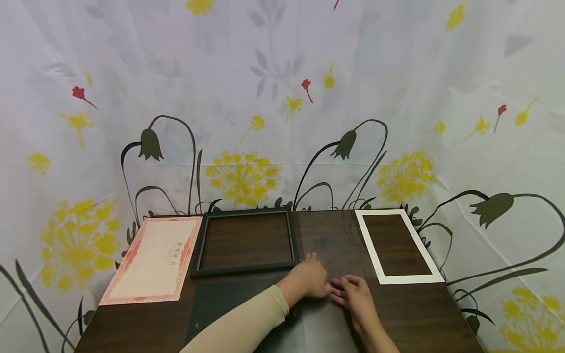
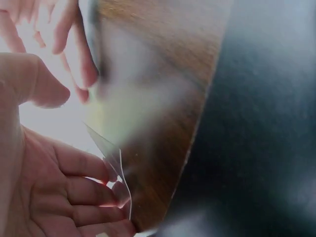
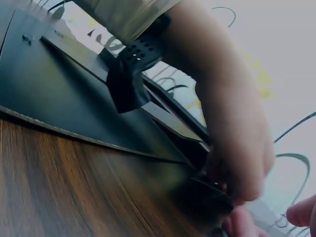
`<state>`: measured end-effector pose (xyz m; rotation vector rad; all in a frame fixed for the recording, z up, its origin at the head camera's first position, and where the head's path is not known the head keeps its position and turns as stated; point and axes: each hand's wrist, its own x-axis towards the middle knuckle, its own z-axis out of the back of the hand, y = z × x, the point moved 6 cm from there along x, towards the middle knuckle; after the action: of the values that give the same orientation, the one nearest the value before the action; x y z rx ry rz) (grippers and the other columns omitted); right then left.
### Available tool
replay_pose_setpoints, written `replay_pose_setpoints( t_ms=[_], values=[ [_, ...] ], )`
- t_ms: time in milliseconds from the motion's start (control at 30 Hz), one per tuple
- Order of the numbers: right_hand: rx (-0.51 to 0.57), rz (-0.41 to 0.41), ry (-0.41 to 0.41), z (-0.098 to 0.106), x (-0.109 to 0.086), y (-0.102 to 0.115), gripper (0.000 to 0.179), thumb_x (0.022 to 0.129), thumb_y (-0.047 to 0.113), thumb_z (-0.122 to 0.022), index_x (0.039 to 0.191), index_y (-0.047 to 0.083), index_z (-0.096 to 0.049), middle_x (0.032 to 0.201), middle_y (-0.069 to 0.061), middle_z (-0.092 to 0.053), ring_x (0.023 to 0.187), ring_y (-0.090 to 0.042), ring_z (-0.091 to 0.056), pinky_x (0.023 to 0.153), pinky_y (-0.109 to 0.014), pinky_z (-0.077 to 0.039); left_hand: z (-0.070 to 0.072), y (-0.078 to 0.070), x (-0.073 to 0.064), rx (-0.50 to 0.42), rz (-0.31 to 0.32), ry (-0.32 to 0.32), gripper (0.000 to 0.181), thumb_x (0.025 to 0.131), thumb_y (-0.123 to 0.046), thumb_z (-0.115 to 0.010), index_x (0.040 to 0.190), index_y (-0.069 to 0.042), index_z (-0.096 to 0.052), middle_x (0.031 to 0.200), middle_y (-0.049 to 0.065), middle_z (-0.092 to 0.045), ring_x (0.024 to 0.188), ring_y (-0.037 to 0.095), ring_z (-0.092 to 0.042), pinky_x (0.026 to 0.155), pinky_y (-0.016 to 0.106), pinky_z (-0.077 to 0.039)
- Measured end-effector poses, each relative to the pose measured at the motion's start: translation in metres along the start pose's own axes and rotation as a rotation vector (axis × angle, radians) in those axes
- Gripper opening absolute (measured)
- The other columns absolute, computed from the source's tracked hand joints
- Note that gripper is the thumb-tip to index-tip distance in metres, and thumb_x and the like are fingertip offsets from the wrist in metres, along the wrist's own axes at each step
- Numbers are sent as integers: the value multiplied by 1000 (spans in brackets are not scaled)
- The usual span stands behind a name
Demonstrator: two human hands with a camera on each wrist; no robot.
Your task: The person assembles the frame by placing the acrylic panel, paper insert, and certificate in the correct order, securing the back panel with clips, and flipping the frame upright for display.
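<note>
Where the left forearm in its beige cloth sleeve point(image 1: 247, 326) crosses low over the matte black flat board point(image 1: 216, 304), at 8 o'clock from the hands, a dragging cuff could nudge that board askew.

Left hand point(image 1: 308, 278): fingers loosely extended, thumb standing apart; fingertips at the edge of a clear, thin, plastic-looking sheet point(image 2: 111, 154), no pinch visible. Right hand point(image 1: 358, 299): fingers relaxed, thumb apart, nothing seen gripped; cannot tell whether a fingertip touches the sheet.

Sheet position: between the hands, one corner apparently raised from the dark wood-grain table point(image 1: 423, 318); full outline hard to trace. Main risk (judgement): without a firm pinch, the corner may slip and spring flat. Second: lifting by one corner alone could bend or crease it. Third: bare fingertips would likely smudge the glossy face.

At 9 o'clock, cream paper certificate with pink-red border point(image 1: 145, 264): light, so a draught or knock could shift it. At 10, black rectangular picture frame point(image 1: 247, 269), near right corner just beside the left hand; a wide knuckle could shove it toward the certificate. At 2, white rectangular mat with cut-out window point(image 1: 410, 280), apart from the right hand; at risk only if the sheet sweeps across. At 12, flower-printed white cloth point(image 1: 282, 137): least concern.
</note>
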<state>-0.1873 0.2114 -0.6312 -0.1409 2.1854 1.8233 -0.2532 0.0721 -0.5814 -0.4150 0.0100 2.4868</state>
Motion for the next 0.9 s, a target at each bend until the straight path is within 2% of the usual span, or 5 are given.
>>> replay_pose_setpoints(
  t_ms=[200, 400, 633, 800, 900],
  values=[
    [54, 25, -22, -11, 9, -7, 61, 116, 15, -51, 162, -2, -14, 140, -36, -68, 83, -22, -81, 71, -36, -67, 1, -2, 0, -4, 2, -6, 58, 103, -53, -59, 144, -13, -73, 167, 17, -51, 163, 36, -38, 132, 43, -35],
    [64, 44, -45, -14, 12, -7, 54, 116, 11, -46, 161, 4, -18, 134, -35, -71, 76, -22, -82, 64, -37, -66, -1, 2, 2, -35, 17, -35, 63, 102, -48, -60, 150, -8, -66, 167, 19, -50, 161, 38, -41, 129, 43, -40],
    [82, 82, -80, -3, 8, -2, 48, 114, 3, -44, 160, 10, -29, 134, -35, -71, 84, -30, -83, 62, -35, -65, -2, 2, -8, -157, 38, -54, 68, 108, -39, -56, 165, -4, -45, 177, 21, -34, 164, 37, -36, 130, 44, -38],
    [51, 118, -99, 16, 0, 16, 48, 113, 1, -46, 158, 11, -36, 131, -35, -72, 88, -38, -83, 58, -31, -62, 5, -9, -11, -87, -33, -184, 61, 112, -39, -53, 164, -9, -48, 175, 20, -37, 163, 38, -37, 130, 46, -37],
    [46, 113, -92, 26, -3, 30, 48, 111, 1, -49, 157, 12, -39, 125, -30, -76, 82, -33, -83, 56, -30, -61, 15, -7, -12, -61, -45, -270, 58, 112, -40, -53, 163, -11, -50, 173, 20, -41, 161, 38, -40, 130, 48, -39]
  ],
)
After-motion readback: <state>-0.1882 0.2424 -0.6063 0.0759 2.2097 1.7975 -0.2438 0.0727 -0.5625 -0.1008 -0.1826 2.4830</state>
